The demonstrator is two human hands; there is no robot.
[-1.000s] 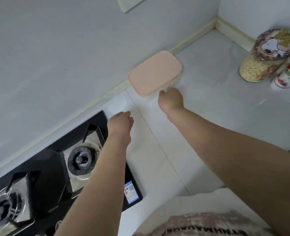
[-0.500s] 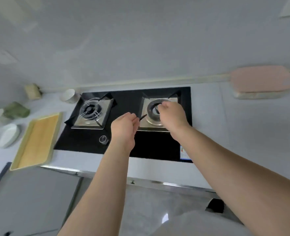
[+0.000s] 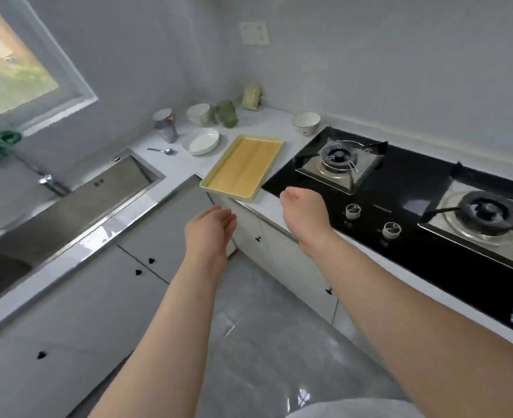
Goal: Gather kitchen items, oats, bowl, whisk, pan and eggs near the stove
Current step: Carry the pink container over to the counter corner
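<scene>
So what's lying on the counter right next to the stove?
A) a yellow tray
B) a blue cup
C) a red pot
A: the yellow tray lies flat right beside the black stove, between it and the sink.

Left hand (image 3: 211, 226), right hand (image 3: 303, 206) outstretched

The right hand (image 3: 305, 211) has left the pink box, crossed the stove (image 3: 400, 188) and now hangs at its front left corner, fingers hidden behind the knuckles. The left hand (image 3: 210, 227) has gone off the stove's left, its fist loosened. The box has left the view; left of the stove a tray (image 3: 246, 164), bowl (image 3: 305, 123) and sink (image 3: 68, 206) have come in.
</scene>
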